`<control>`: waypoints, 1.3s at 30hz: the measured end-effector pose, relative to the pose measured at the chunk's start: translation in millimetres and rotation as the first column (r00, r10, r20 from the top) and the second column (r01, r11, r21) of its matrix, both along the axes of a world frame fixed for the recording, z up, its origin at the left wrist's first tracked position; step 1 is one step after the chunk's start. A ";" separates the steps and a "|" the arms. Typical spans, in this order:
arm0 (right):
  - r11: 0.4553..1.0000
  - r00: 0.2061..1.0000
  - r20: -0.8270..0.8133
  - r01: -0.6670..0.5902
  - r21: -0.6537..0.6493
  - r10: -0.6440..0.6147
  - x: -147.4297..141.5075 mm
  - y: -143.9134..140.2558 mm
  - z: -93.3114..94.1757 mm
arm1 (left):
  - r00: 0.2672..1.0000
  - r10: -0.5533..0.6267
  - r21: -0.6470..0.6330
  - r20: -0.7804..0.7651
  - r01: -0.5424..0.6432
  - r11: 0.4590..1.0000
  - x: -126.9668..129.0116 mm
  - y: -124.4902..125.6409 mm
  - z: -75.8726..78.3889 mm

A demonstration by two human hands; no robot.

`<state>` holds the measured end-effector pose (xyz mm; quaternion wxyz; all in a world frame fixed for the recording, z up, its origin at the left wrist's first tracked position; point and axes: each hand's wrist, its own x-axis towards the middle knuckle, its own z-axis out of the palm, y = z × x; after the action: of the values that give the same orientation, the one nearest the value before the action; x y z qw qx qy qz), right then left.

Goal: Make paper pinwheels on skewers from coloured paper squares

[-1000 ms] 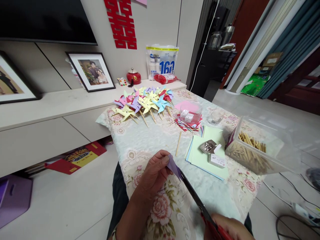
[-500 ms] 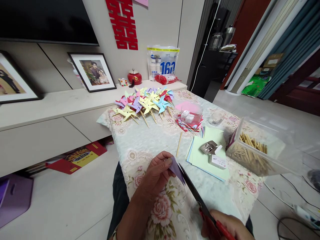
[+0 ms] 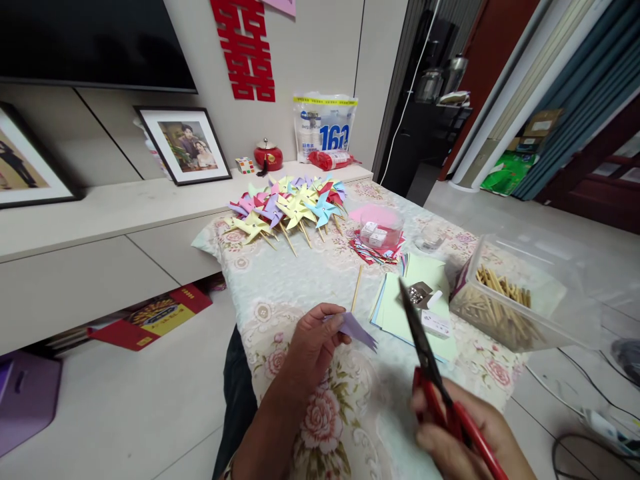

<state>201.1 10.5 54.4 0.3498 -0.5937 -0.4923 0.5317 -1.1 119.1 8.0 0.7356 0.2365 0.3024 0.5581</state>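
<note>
- Between the left hand [image 3: 310, 347] fingertips, a folded purple paper [image 3: 356, 328] is pinched above the floral tablecloth [image 3: 300, 280].
- Beside it, red-handled scissors [image 3: 434, 373] are gripped in the right hand [image 3: 465, 433], blades shut, clear of the paper.

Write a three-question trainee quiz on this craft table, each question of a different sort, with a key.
1. True or false: the scissors are cutting the purple paper.
2. Which hand holds the scissors? A) left hand B) right hand
3. Fill in: the clear box holds wooden ____.

Key:
1. False; the blades are clear of the paper.
2. B
3. sticks
</note>
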 end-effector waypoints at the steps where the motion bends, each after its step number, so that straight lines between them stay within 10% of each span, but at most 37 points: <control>1: 0.997 0.999 -0.008 0.054 0.051 -0.054 -5.2 7.6 5.6 | 1.000 0.011 0.005 -0.024 -0.011 1.000 1.0 0.0 0.1; 10: 0.952 0.958 -0.238 0.216 0.215 -0.163 -47.8 79.4 8.8 | 0.936 0.161 0.158 -0.312 -0.116 0.981 5.6 0.2 -3.8; 18: 0.939 0.935 -0.313 0.248 0.238 -0.168 -46.3 90.6 1.0 | 0.971 0.119 0.195 -0.206 -0.078 0.978 4.1 -2.2 -1.5; 28: 0.986 0.906 -0.393 -0.119 0.113 0.155 -35.1 99.8 25.5 | 0.947 -0.304 0.157 -0.103 0.317 0.935 7.5 -4.2 -2.5; 39: 0.965 0.899 -0.351 -0.232 0.125 0.262 -29.3 112.1 7.1 | 0.934 -0.357 0.069 -0.013 0.357 0.932 5.6 -0.9 -0.8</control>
<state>171.8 122.7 61.4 0.3881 -0.4031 -0.5109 0.6526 4.5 118.2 7.2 0.8160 0.3131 0.2346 0.4256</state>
